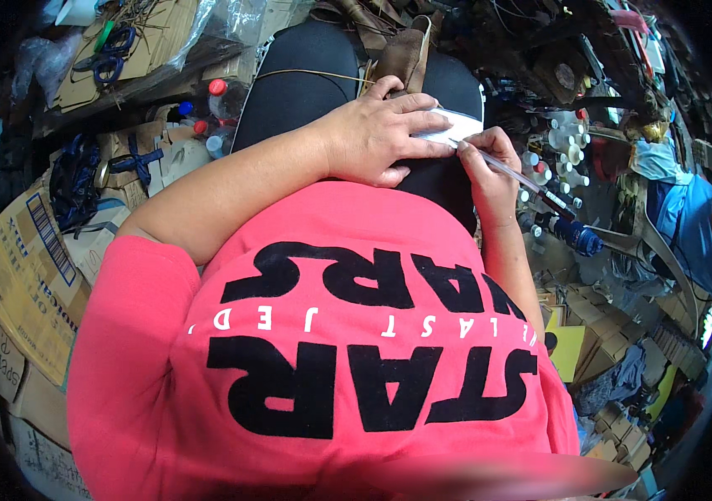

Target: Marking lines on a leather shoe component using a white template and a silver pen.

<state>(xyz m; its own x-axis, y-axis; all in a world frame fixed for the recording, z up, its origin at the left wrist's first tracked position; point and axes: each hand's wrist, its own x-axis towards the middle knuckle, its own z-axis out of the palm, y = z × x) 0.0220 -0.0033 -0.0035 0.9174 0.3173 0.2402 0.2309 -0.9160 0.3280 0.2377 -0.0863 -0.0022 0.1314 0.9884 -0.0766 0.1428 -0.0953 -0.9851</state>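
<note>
My left hand [393, 134] lies over my lap with its fingers stretched to the right, pressing on a small white piece [460, 125] that looks like paper or card. In my right hand [494, 171] is a pen [510, 173] with a clear barrel, its tip on or very near the white piece by my left fingertips. Just beyond my left hand, between my dark-clothed knees [306, 79], stands a brown leather-like piece [403, 60] shaped like part of a shoe. A thin tan cord [314, 73] runs across my left thigh toward it. What lies under the white piece is hidden.
Several small capped bottles [569, 138] stand at the right, near a blue cloth [677, 213]. Dark-handled scissors [110, 63] rest on cardboard at the upper left. Larger bottles [222, 96] and a cardboard box [26, 267] are at the left. Cardboard scraps [598, 326] lie lower right.
</note>
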